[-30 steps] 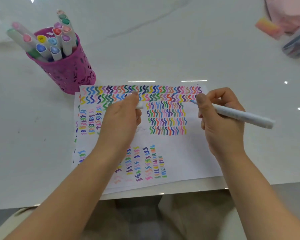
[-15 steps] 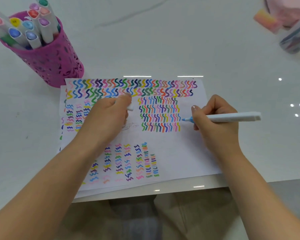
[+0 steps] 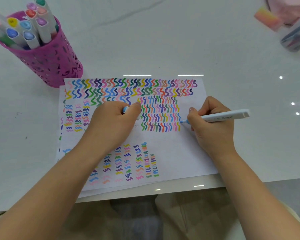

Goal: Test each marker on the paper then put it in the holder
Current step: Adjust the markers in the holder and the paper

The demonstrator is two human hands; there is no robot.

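My right hand [image 3: 213, 125] grips a white marker [image 3: 223, 116] with a light blue tip. The tip touches the white paper [image 3: 184, 153] at the right end of a block of coloured squiggles. My left hand [image 3: 114, 122] rests on the middle of the paper, its fingers curled round the marker's cap [image 3: 126, 110], whose blue end shows. The magenta holder [image 3: 47, 61] stands at the back left, past the paper's corner, with several capped markers [image 3: 29, 26] in it.
The paper lies on a white table [image 3: 163, 40], its lower edge reaching the table's near edge. At the back right are a blurred pink-orange block [image 3: 267, 19], a pink object and a clear case [image 3: 296, 37]. My lap shows below the table.
My right hand moved the marker from the top right squiggle row down to the right end of the lower block. The tip now touches the paper. The left hand stayed put.
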